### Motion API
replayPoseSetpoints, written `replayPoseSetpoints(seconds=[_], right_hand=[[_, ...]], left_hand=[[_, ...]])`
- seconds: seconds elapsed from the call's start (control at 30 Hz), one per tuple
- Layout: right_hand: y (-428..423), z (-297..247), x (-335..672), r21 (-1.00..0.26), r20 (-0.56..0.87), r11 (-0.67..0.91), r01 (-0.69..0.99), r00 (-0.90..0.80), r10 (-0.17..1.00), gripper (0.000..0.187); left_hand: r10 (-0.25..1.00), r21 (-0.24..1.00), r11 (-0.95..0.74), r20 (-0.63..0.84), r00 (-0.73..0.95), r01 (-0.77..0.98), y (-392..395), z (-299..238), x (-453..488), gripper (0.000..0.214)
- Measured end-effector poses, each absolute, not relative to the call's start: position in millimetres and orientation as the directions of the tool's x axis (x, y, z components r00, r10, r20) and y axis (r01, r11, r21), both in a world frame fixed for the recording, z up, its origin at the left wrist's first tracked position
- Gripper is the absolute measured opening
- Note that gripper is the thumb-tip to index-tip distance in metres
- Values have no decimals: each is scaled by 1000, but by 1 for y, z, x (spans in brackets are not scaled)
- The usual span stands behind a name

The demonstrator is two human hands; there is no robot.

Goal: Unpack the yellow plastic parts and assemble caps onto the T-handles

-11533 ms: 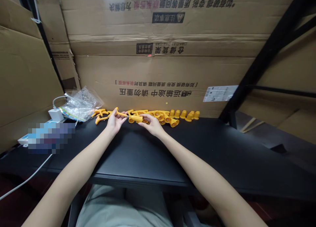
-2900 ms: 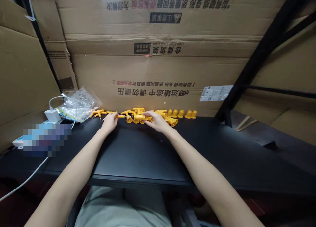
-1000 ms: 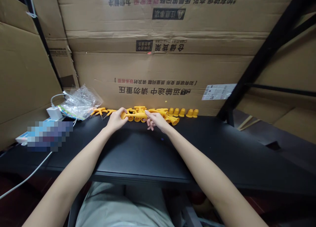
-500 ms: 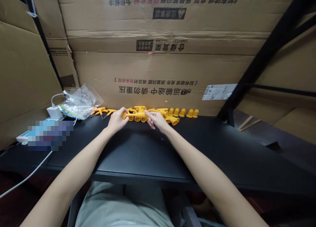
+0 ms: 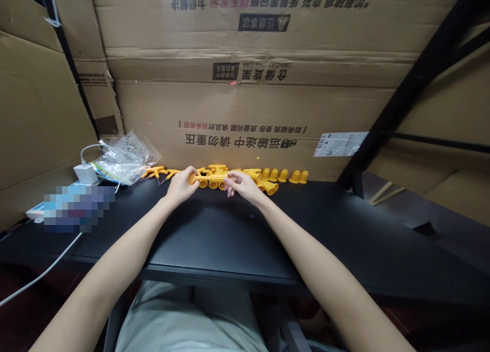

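Note:
Between my two hands a yellow plastic rod-shaped part (image 5: 212, 178) is held level, just above the black table's far side. My left hand (image 5: 182, 183) grips its left end, thumb and fingers closed. On its right end, my right hand (image 5: 245, 185) is closed in a pinch, the other fingers curled below. Directly behind and beneath lie more yellow parts, among them round cup-like ends (image 5: 213, 184) facing me and a flared piece (image 5: 272, 189) by my right hand. The held part overlaps some of these, and my fingers hide both its ends.
Several yellow cups (image 5: 282, 175) line the cardboard wall (image 5: 245, 102). Branched yellow pieces (image 5: 155, 172) with small chains lie left. Beyond them are a clear plastic bag (image 5: 128, 155), a white charger (image 5: 86, 174) and its cable (image 5: 42, 275). A black post (image 5: 406, 94) rises at right.
My right hand's fingers have shifted slightly left and curled more closely at the yellow part's right end. My left hand keeps its grip. The view has moved very slightly.

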State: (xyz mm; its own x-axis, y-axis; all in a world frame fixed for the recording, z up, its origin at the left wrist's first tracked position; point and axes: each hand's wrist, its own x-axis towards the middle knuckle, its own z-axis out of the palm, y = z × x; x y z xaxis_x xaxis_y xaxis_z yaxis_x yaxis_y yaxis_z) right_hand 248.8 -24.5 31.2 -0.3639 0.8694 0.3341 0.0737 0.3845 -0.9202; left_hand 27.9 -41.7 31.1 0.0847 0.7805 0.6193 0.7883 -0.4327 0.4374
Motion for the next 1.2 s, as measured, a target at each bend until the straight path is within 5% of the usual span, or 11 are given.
replayPoseSetpoints(seconds=[0.3,0.4,0.57,1.2], right_hand=[[-30,33,243,-979,68,117,168,-274,959,52],[-29,34,246,-979,129,174,109,-335,933,35],[-28,33,250,-952,247,294,86,-353,903,49],[-20,27,251,-959,238,274,75,-316,918,52]], left_hand=[[741,422,-471,665,89,775,-44,32,34,15],[765,463,-451,641,63,763,-41,31,31,14],[776,494,-471,626,77,731,-40,31,29,17],[767,543,-573,620,167,614,-36,29,22,18]])
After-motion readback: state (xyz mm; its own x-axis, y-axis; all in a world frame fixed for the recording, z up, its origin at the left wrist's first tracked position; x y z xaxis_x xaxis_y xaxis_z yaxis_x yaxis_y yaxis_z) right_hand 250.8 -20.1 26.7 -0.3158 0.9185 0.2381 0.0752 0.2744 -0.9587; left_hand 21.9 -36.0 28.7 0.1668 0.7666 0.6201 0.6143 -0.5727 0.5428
